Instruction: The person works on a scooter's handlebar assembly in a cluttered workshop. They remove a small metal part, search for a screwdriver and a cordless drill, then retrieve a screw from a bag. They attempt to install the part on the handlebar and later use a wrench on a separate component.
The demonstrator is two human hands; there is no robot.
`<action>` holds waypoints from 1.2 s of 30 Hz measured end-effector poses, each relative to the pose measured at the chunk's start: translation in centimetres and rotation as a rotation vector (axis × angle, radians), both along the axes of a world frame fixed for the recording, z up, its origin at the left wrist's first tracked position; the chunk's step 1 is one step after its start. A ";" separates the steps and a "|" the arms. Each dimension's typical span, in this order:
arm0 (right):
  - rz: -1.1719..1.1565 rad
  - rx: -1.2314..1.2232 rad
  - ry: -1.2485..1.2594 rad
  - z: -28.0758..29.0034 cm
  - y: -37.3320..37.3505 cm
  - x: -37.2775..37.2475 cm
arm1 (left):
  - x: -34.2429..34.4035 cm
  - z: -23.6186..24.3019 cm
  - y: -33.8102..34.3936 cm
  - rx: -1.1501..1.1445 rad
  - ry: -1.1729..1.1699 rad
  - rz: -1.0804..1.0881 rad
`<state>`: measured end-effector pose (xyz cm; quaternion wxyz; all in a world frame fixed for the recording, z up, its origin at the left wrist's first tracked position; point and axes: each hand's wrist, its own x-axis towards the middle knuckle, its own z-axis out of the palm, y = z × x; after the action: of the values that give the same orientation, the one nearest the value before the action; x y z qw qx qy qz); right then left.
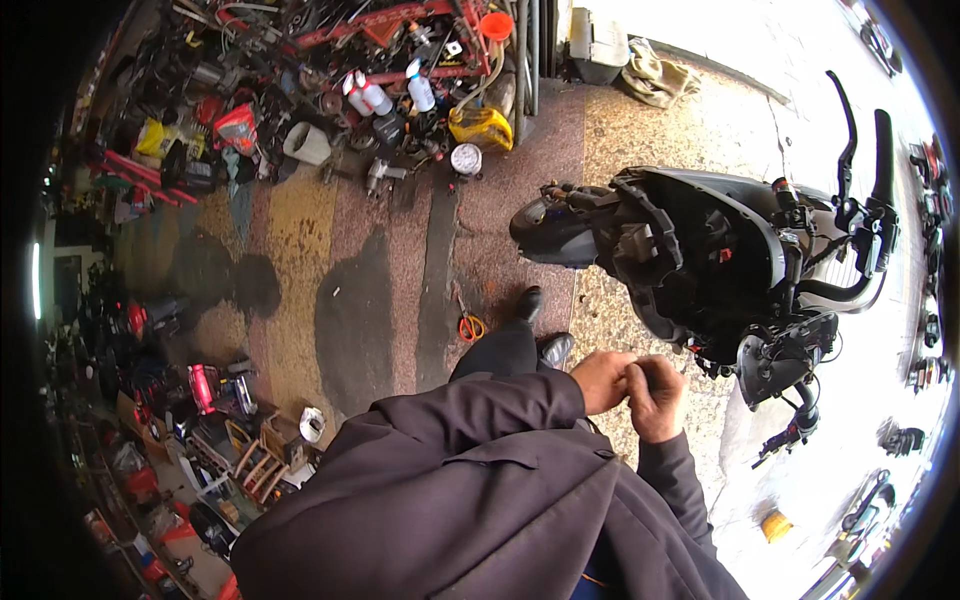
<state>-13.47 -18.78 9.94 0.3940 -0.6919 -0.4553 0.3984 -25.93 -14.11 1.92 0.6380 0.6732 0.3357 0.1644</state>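
Note:
My left hand [603, 382] and my right hand [658, 402] meet in front of my dark jacket. The fingers of both are curled in close together, and whatever may be between them is hidden. Just beyond them stands a black motor scooter [700, 230] whose body panels are partly off, baring its inner frame and cables. Its handlebar grip [882, 150] and brake lever [843, 130] stick out at the upper right. Neither hand touches the scooter. On the floor left of my shoes [556, 349] lies a tool with orange handles [471, 328].
Along the far wall, a red metal rack [400, 20] is heaped with parts, spray bottles [420, 88] and a yellow can [482, 128]. A crumpled cloth [660, 78] lies beside it. More clutter, including a wooden frame [262, 458], fills the left. Motorbikes [880, 45] line the right edge.

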 end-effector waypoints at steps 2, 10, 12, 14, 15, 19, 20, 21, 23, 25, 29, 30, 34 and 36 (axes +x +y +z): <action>0.109 -0.018 -0.047 -0.4 0.4 -1.9 | -2.4 -0.8 -0.9 0.038 -0.007 -0.002; 0.266 -0.133 -0.119 -2.2 2.9 -10.5 | -11.4 -2.8 -0.7 0.162 0.288 -0.293; 0.310 -0.175 -0.136 -2.4 4.7 -13.4 | -14.6 -2.7 0.7 0.205 0.218 -0.238; 0.346 -0.207 -0.180 -2.6 6.9 -17.1 | -18.5 -2.6 2.4 0.151 0.183 -0.142; 0.347 -0.165 -0.167 -2.7 8.2 -19.5 | -20.8 -2.6 3.6 0.181 0.175 -0.134; 0.346 -0.117 -0.135 -2.7 13.5 -29.9 | -31.0 -3.0 9.3 0.239 0.100 -0.054; 0.386 -0.129 -0.159 -2.5 15.0 -32.2 | -33.5 -2.9 10.6 0.284 0.145 -0.081; 0.424 -0.134 -0.180 -2.1 16.5 -34.4 | -35.9 -2.8 12.0 0.337 0.196 -0.109; 0.461 -0.155 -0.151 -1.3 19.3 -38.4 | -40.3 -2.0 14.3 0.254 0.154 -0.088; 0.490 -0.094 -0.146 -0.2 21.6 -41.0 | -43.0 -1.4 16.6 0.224 0.120 -0.052; 0.526 -0.060 -0.144 0.4 25.9 -44.0 | -46.2 -1.0 20.8 0.268 0.140 -0.005; 0.539 0.030 -0.190 0.3 27.1 -44.4 | -46.9 -0.9 21.8 0.265 0.112 0.029; 0.540 -0.057 -0.081 -0.1 32.5 -46.2 | -49.3 -0.4 26.9 0.173 0.041 0.147; 0.625 0.076 -0.111 -0.1 36.6 -46.7 | -50.5 -0.2 30.8 0.175 0.132 0.110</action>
<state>-60.19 17.83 9.81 0.2526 -0.5242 -0.6810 0.4446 -76.41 16.66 1.76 0.5433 0.7164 0.3976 0.1833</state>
